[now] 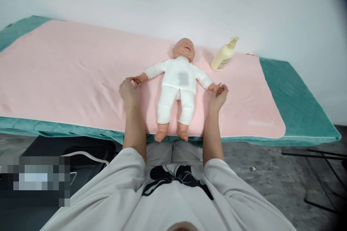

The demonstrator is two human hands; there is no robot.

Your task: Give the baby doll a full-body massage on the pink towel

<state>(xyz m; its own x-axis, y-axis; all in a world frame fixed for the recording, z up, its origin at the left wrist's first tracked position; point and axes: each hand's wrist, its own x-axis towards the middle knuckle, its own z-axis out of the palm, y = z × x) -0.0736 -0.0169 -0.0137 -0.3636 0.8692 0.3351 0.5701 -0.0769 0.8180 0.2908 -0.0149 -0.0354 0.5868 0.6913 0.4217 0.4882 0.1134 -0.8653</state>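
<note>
On its back lies a baby doll with a white cloth body, its arms spread out and its bare feet at the table's near edge. My left hand is closed around the doll's hand on the left side. On the other side, my right hand pinches the doll's other hand between thumb and fingers. Both doll arms are stretched outward and down. A cream pump bottle stands beyond my right hand, near the doll's head.
A pink mat lies under the doll, over a green padded cover. A white wall rises behind. Below left is a black chair or case with a white cable. Black metal legs stand on the grey floor at right.
</note>
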